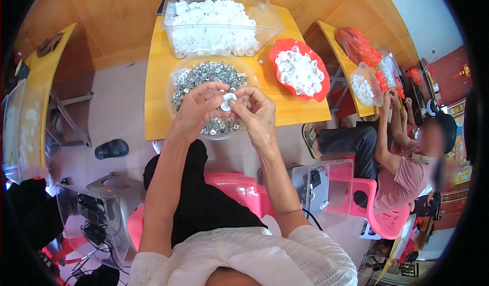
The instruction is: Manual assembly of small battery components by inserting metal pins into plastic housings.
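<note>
2 hands point(201, 105) point(254, 110), 1 white ring point(228, 100)

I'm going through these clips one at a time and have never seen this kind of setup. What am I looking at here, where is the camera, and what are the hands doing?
There is no machine: a person works with bare hands. The one picture comes from a wide-angle camera on their head, looking down, so the edges bend and the forearms enter from below. The left hand and right hand meet over a clear round bowl of small metal parts on a yellow table. Between the fingertips of both hands is a small white ring-shaped piece. Farther back stands a clear tub of white pieces, and to the right a red bowl with more of them. Another person sits at the right on a pink chair.
</note>
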`<state>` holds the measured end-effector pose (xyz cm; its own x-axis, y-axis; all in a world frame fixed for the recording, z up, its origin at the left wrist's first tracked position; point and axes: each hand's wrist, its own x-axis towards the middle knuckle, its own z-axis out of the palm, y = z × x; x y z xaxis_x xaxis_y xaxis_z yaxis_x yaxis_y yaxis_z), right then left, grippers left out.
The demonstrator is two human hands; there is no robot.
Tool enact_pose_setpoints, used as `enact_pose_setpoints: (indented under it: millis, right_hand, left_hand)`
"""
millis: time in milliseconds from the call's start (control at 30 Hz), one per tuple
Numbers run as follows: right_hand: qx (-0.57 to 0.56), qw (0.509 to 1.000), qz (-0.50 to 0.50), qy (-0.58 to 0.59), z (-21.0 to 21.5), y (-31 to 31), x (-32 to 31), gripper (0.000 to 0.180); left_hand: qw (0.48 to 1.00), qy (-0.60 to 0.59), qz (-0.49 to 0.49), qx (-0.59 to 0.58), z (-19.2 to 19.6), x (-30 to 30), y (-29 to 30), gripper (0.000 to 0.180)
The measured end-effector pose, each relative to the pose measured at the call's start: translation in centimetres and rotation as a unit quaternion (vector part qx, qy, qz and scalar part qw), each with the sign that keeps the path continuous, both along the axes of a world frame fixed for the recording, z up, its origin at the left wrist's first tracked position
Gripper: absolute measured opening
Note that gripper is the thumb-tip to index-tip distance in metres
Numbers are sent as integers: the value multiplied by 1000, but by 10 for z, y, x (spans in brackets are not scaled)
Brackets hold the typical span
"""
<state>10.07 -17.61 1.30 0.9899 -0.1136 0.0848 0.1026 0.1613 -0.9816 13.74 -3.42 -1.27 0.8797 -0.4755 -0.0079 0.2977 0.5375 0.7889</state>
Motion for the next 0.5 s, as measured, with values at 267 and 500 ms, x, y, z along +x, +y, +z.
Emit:
enact_pose_setpoints:
  millis: [267,500]
  right_hand:
    - [-145,971,-161,-97,4,-68,42,10]
    - [-533,752,-381,-65,3,-203,138,12]
  left_hand:
    - [1000,14,5,2,6,1,10,31]
    - [1000,21,19,-12,6,8,14,24]
